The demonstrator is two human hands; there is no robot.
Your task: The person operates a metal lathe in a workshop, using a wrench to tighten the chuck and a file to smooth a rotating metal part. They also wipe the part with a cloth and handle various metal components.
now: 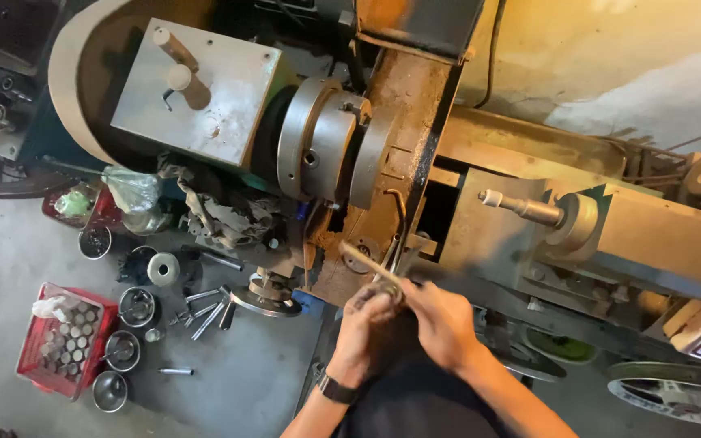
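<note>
Rusty steel covers the lathe (415,154), whose chuck (318,142) sits left of the carriage and whose tailstock (610,223) sits right. Both hands meet just below the carriage. The left hand (367,328), wearing a watch (338,390), is curled around a small metal part (389,290); the part is mostly hidden. The right hand (444,320) is closed on a thin rod (367,261), which angles up and left from the part. On the floor at left are a red crate (62,341), bowls (123,349) and loose bolts (204,312).
</note>
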